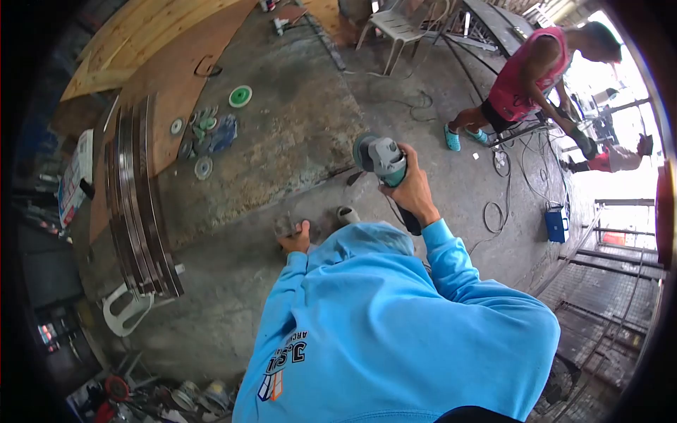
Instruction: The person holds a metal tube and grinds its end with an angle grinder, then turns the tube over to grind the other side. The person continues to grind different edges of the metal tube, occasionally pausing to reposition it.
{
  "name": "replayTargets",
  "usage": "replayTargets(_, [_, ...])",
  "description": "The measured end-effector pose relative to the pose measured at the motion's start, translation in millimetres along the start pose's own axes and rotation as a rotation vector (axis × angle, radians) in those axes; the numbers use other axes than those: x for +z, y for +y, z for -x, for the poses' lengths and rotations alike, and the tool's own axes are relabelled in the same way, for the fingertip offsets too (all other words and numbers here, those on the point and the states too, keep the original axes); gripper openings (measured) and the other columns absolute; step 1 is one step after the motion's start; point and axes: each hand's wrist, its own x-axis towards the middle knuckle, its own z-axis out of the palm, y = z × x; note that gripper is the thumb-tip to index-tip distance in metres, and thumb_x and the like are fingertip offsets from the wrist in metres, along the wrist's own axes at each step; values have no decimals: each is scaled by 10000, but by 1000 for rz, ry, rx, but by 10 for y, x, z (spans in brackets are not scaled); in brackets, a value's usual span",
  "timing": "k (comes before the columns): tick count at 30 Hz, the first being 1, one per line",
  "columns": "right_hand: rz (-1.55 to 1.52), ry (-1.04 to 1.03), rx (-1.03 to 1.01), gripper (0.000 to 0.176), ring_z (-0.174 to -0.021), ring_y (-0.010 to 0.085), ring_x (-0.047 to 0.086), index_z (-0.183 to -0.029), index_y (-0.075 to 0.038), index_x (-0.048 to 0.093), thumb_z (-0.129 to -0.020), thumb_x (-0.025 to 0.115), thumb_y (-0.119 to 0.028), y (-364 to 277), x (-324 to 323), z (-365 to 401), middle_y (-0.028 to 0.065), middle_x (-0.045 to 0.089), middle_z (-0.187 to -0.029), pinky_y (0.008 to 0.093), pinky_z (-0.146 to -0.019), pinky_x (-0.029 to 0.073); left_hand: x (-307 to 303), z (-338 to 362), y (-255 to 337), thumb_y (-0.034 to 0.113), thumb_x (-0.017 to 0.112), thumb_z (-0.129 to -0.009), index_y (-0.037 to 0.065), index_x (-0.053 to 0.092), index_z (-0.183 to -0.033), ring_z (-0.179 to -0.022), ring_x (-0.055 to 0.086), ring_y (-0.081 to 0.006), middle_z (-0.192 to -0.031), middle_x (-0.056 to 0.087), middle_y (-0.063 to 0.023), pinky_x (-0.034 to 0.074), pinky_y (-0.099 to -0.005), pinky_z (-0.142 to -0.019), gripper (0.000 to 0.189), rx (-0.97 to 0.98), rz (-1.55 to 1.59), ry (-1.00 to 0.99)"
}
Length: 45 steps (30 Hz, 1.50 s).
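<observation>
My right hand (417, 189) is wrapped round the body of an angle grinder (388, 161), held up past the edge of the worn work surface. The grinder's round disc (364, 152) faces left. Lower and to the left, my left hand (296, 238) has its fingers curled at a blurred greyish thing (285, 224); I cannot tell what it is. Between the hands, below the surface's edge, shows a grey rounded thing (346, 214) with a dark opening. Light blue sleeves cover both arms.
Dark metal bars (134, 197) lie at the left. A green disc (240, 96) and several smaller discs (204, 168) rest on the work surface (282, 134). A person in pink (525, 77) bends over a power tool at right, near cables (497, 215) and a blue box (556, 224).
</observation>
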Motion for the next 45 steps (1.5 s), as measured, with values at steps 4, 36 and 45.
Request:
replayTargets(4, [17,-26,-41,982,-1158,498,662,-1503,-167,357,-674,874,-80,-95,259,-31,256,696,-1228,502,-968,550,-33,-94,-297,445,876,-762,-54,496,-1444,-1416,466,-353,-1482,530,-226,377,-452,-1187,927,-33,-396,-9])
replayTargets(36, [294,-631,-64,1016,-1179,354,676,-1527,-137,377,-647,871,-31,-834,597,-417,203,655,-1279,425,-1023,532,547,-1048,-177,228,947,-570,84,539,-1315,-946,736,-256,-1063,741,-150,581,-399,-842,862,329,-182,-6])
replayTargets(45, [321,-766,-166,924,-1221,416,670,-1498,-112,401,-695,855,-68,-1393,710,-620,235,664,-1296,452,-1060,524,556,-1034,-360,282,1012,-512,78,529,-1354,-1033,715,-270,-1147,707,-145,570,-407,-925,992,364,-214,1])
